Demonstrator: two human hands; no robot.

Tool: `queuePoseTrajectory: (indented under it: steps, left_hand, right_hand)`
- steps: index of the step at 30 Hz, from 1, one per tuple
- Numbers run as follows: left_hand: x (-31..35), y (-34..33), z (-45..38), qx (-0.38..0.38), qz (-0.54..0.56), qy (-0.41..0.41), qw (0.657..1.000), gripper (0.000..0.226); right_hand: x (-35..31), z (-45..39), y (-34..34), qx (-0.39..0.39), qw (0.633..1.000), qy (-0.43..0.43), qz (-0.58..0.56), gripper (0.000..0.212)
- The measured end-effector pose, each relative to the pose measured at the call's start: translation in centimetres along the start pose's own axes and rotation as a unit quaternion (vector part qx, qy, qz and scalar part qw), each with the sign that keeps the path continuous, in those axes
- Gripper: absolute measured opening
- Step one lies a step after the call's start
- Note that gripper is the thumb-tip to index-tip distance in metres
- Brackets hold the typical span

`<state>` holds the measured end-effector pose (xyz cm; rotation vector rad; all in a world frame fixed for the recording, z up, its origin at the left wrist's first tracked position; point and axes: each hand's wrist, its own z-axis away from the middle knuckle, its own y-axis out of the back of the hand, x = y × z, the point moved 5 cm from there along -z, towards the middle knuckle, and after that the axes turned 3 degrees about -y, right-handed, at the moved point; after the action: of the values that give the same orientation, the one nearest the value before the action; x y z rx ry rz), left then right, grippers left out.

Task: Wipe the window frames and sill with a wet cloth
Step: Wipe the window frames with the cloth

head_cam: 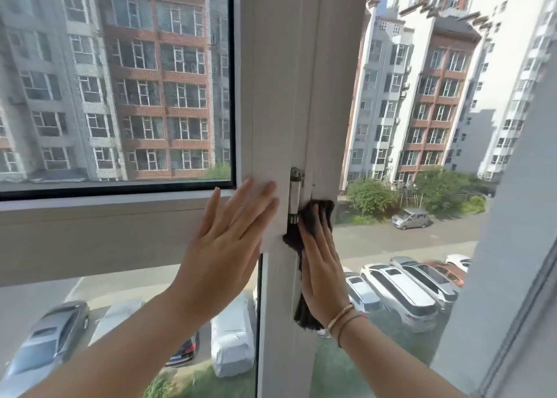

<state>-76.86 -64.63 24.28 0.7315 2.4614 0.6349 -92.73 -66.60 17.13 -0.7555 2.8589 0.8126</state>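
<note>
right hand (pixel 320 265) is pressing the dark cloth (pixel 304 313) flat against the upright frame (pixel 280 96) beside the hinge (pixel 294 194) | left hand (pixel 224 241), fingers straight, is bracing the frame | advice: work around the hinge, probably gathering grime

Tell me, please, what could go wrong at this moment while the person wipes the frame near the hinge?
1. The right hand presses the dark cloth flat against the upright frame, right beside the metal hinge; the cloth may snag on it.
2. The cloth is only pressed, not gripped, and the window beside it seems open above the street; it might slip and fall outside.
3. The left hand leans flat on the frame; on a wet surface it could slide.
</note>
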Motion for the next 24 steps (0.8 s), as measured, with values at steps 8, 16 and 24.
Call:
queuePoseTrajectory:
  steps: [8, 16, 24]
  left_hand:
    - [1.6, -1.4, 1.5, 0.001, -0.008, 0.043, 0.999, 0.060]
    - [2.8, -5.5, 6.8, -0.006, -0.069, -0.002, 0.998, 0.056]
    - [2.5, -7.1, 7.6, 0.078, -0.048, 0.014, 0.996, 0.056]
  right_hand:
    - [1.0, 2.3, -1.8, 0.012, 1.000, 0.013, 0.020, 0.064]
    - [1.0, 9.0, -6.8, 0.023, 0.996, 0.060, 0.064, 0.070]
    - [-0.1, 6.1, -7.0, 0.094, 0.986, 0.099, 0.091, 0.051]
